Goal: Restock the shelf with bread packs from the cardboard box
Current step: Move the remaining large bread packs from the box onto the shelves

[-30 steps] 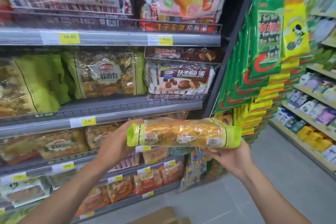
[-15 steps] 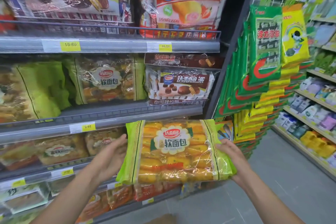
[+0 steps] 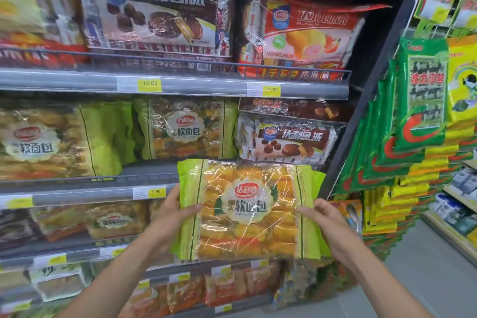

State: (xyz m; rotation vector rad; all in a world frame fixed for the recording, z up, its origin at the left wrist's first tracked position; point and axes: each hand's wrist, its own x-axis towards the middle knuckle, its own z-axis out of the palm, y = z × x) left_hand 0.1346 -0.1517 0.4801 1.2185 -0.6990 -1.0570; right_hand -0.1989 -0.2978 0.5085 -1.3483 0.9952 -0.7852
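You hold one bread pack (image 3: 247, 209) upright, label facing you, against the front rail of the shelf (image 3: 77, 195); two matching packs (image 3: 185, 129) stand on that tier. Grey floor (image 3: 426, 279) runs right, past hanging green snack bags (image 3: 423, 100). Your left hand (image 3: 170, 217) grips its left green edge, and your right hand (image 3: 325, 217) pinches the right edge.

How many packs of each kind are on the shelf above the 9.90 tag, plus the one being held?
Green bread packs on shelf: 2
Brown pie packs: 2
Bread pack held by left hand and right hand: 1
Total: 5
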